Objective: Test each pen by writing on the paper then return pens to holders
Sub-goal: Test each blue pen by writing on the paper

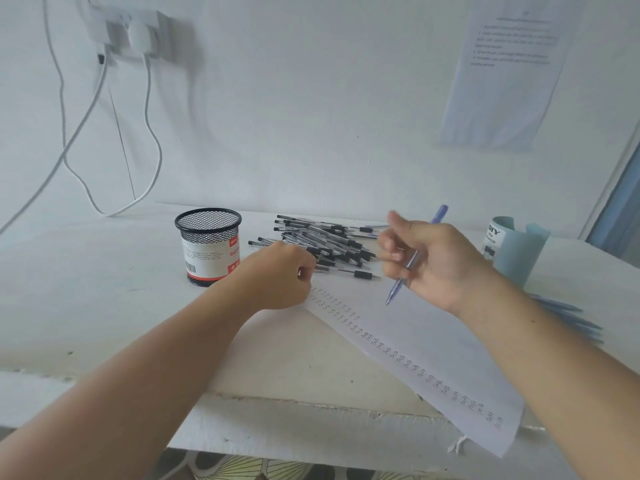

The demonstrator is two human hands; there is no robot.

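Note:
My right hand (426, 261) holds a blue pen (398, 289) above the paper (433, 348), tip pointing down and left, fingers loosely curled round its barrel. A column of written test marks runs along the paper's left edge. My left hand (277, 275) rests curled on the paper's top left corner, close to the pile of black pens (329, 240); whether it pinches anything is hidden. A black mesh holder (207, 247) stands empty-looking left of the pile. A light blue holder (516, 247) stands at the right.
Several blue pens (568, 317) lie on the table behind my right forearm. The white table's front edge (311, 410) is chipped. A wall socket with chargers (138, 32) and hanging cables is at the upper left. A printed sheet (509, 71) hangs on the wall.

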